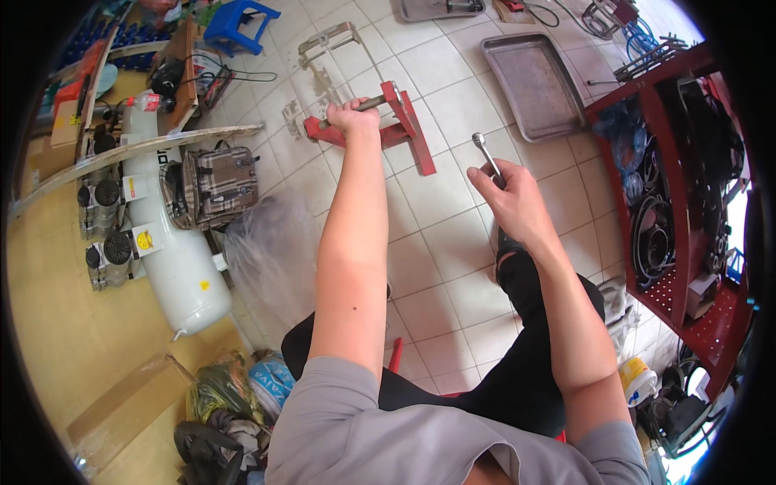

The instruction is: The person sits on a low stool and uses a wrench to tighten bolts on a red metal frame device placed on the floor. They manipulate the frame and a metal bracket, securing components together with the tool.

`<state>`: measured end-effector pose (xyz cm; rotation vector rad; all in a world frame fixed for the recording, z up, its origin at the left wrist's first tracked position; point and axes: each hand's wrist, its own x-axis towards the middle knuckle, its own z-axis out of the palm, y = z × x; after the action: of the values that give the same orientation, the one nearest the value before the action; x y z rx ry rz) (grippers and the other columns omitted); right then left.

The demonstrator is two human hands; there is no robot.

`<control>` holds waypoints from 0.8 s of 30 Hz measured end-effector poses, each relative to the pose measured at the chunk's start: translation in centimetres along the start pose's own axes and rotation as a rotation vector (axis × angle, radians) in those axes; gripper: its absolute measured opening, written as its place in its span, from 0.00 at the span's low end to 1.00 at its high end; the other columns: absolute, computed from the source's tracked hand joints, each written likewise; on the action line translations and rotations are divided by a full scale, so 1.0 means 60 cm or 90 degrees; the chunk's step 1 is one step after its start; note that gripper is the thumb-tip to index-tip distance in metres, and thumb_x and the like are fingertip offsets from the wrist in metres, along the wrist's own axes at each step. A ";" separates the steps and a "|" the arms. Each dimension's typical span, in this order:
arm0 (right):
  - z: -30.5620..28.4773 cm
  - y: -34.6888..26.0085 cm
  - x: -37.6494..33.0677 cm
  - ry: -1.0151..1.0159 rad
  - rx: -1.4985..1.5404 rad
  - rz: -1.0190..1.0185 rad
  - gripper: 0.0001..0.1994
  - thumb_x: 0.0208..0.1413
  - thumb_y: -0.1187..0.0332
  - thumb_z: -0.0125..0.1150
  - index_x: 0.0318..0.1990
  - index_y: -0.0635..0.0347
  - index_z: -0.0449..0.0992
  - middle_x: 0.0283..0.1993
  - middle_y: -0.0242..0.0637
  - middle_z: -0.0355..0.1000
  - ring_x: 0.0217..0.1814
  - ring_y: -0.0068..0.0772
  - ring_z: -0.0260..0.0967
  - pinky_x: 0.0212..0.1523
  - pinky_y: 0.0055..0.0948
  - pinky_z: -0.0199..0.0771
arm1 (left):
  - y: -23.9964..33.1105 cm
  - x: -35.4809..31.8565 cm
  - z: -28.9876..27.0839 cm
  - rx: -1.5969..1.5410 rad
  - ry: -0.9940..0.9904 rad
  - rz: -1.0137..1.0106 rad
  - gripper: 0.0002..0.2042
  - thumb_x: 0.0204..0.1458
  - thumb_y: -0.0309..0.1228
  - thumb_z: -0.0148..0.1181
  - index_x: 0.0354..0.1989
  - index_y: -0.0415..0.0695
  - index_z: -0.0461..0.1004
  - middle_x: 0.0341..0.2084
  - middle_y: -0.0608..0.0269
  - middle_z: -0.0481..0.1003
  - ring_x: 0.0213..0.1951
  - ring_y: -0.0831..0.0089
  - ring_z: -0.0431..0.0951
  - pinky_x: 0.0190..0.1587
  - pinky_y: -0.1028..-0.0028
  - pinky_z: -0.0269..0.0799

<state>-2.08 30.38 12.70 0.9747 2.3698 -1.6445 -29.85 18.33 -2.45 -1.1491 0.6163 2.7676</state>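
My left hand (353, 119) is closed around a dark metal shaft (373, 103) that runs across a red metal frame (415, 137) on the tiled floor. One upright of the frame stands to the right of that hand, and a red end piece shows to its left. My right hand (514, 200) grips a silver wrench (482, 148) by its handle, with the ring-shaped head pointing up and away from me. The wrench is apart from the red frame. Just beyond the frame lies a greyish metal bracket (323, 48) on the floor.
A metal tray (529, 89) lies at the far right, beside a red shelf rack (618, 153) with cables and parts. To the left are a white cylindrical tank (174, 271), a plaid bag (218, 187) and a clear plastic sheet (273, 250). A blue stool (239, 26) stands behind.
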 end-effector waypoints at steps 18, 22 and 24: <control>0.026 0.047 0.021 0.034 0.009 -0.105 0.15 0.52 0.68 0.48 0.44 0.69 0.65 0.24 0.48 0.69 0.29 0.40 0.69 0.33 0.36 0.67 | -0.003 -0.148 -0.147 0.678 -0.273 -0.203 0.26 0.49 0.52 0.50 0.51 0.47 0.64 0.45 0.58 0.69 0.46 0.65 0.69 0.45 0.62 0.62; 0.034 -0.009 -0.010 -0.124 0.058 0.019 0.15 0.53 0.69 0.48 0.47 0.64 0.66 0.23 0.46 0.69 0.26 0.41 0.69 0.32 0.37 0.67 | 0.076 -0.383 -0.227 0.808 -0.349 -0.348 0.15 0.55 0.42 0.48 0.45 0.48 0.69 0.36 0.68 0.74 0.39 0.76 0.73 0.41 0.74 0.65; 0.054 0.007 -0.011 -0.124 -0.004 -0.050 0.15 0.53 0.67 0.49 0.48 0.62 0.67 0.22 0.43 0.70 0.20 0.35 0.68 0.25 0.33 0.68 | 0.118 -0.437 -0.249 0.983 -0.438 -0.315 0.16 0.55 0.43 0.49 0.45 0.46 0.69 0.36 0.66 0.74 0.39 0.75 0.74 0.42 0.74 0.66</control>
<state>-2.20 27.32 11.33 0.6940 2.3087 -1.6737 -2.81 7.98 8.59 0.0422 1.5360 1.2942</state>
